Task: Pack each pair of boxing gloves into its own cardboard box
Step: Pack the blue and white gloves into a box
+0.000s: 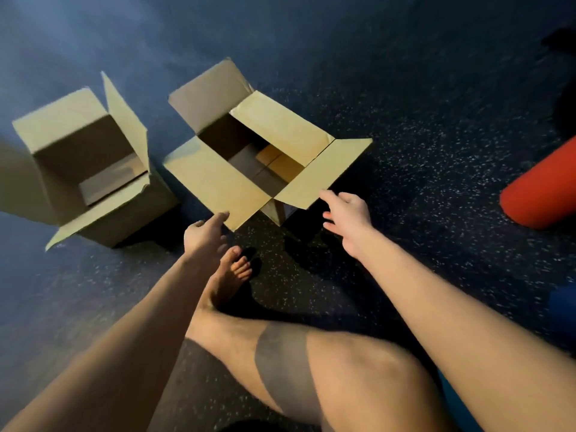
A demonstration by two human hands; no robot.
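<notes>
Two open cardboard boxes stand on the dark speckled floor. The nearer box [218, 179] sits in the middle with all flaps spread and nothing visible inside. A second box [87, 169] stands to its left, flaps up, also holding nothing that I can see. My left hand [204, 233] reaches to the near-left flap, fingertips at its corner, fingers loose. My right hand [346, 219] is stretched out with spread fingers at the edge of the near-right flap. Neither hand holds anything. A red padded thing [542, 191] at the right edge may be a glove.
My bare leg and foot [230, 275] lie on the floor between my arms, just before the middle box. A blue object [564, 307] shows at the right edge, and something dark [561, 42] lies at the far right top.
</notes>
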